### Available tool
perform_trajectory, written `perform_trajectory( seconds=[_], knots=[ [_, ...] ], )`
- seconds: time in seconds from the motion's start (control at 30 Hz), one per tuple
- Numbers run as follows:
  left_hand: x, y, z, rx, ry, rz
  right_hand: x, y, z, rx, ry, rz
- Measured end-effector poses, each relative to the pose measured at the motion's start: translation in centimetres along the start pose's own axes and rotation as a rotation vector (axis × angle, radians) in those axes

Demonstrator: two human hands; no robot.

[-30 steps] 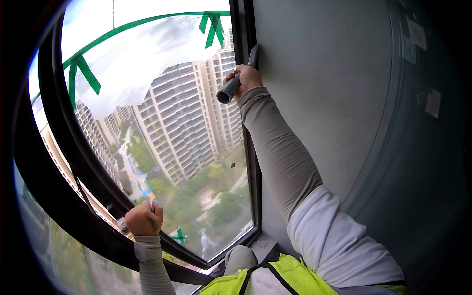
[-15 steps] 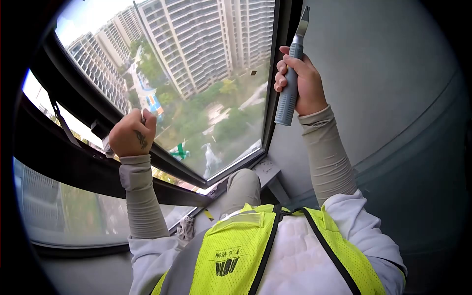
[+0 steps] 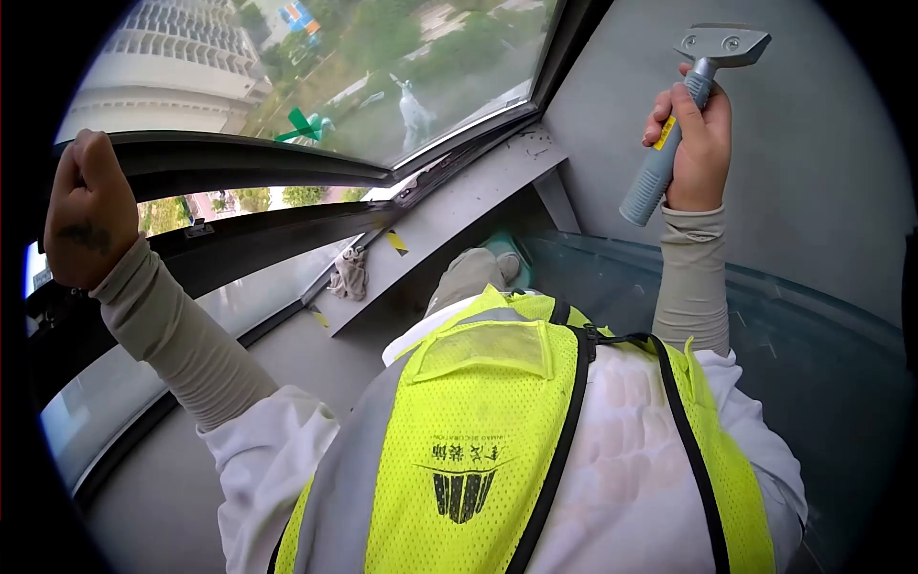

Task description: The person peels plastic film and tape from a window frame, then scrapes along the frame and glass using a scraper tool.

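My right hand (image 3: 703, 143) is raised at the upper right, its fingers wrapped round the grey ribbed handle of a scraper (image 3: 653, 182). The scraper's wide metal head, with two screws, points up, and a yellow label shows on its handle. At the far left, my left hand (image 3: 91, 210) is closed in a fist beside the dark window frame (image 3: 239, 158). What its fingers hold, if anything, is hidden. The tilted-open window pane (image 3: 373, 77) lies between the hands, with green tape (image 3: 304, 124) and whitish smears on it.
A grey sill ledge (image 3: 459, 206) runs under the window, with a crumpled rag (image 3: 349, 275) and yellow-black tape (image 3: 397, 243) on it. A gap to the outdoors shows below the sash. To the right is a grey wall (image 3: 612, 115), with bluish glass (image 3: 794, 344) below.
My view has tipped downward, showing more of the ledge. My right hand has turned the scraper so its broad head faces me. My left hand has shifted to the left in view, still closed.
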State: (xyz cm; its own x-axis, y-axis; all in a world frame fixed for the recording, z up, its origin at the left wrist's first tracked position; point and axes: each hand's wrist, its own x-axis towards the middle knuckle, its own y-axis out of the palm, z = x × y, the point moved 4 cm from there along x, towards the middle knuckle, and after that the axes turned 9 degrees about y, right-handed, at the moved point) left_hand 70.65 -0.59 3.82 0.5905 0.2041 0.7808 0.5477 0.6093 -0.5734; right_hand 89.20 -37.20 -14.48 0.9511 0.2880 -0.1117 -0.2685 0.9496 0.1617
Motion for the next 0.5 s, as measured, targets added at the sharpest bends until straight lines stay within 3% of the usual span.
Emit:
perform_trajectory(
  seconds=[0.07,0.13,0.2,0.27,0.33,0.4,0.47,0.5],
  knots=[
    [-0.1,0.1,0.4,0.054,-0.05,0.042,-0.6,-1.0,0.3,-0.063,-0.034,-0.117],
    [0.1,0.0,0.1,0.007,-0.024,0.063,-1.8,-1.7,-0.4,-0.014,0.037,-0.124],
    [0.2,0.2,0.5,0.018,-0.005,0.068,-3.4,-2.3,-1.7,0.086,0.249,-0.186],
    [0.3,0.4,0.7,-0.016,-0.035,0.174,-4.1,-2.6,-3.0,0.095,0.267,-0.187],
    [-0.2,0.1,-0.1,-0.066,-0.039,0.026,-5.5,-2.7,-5.7,0.107,0.293,-0.211],
    [-0.4,1.6,1.2,-0.162,-0.054,0.181,-4.8,-2.4,-6.7,-0.019,0.207,-0.238],
    [-0.2,1.1,0.5,-0.026,-0.064,0.256,-4.8,-1.8,-6.7,-0.044,0.182,-0.219],
    [0.1,0.1,-0.7,-0.103,-0.082,0.275,-5.7,-1.5,-6.4,-0.013,0.26,-0.189]
  ],
)
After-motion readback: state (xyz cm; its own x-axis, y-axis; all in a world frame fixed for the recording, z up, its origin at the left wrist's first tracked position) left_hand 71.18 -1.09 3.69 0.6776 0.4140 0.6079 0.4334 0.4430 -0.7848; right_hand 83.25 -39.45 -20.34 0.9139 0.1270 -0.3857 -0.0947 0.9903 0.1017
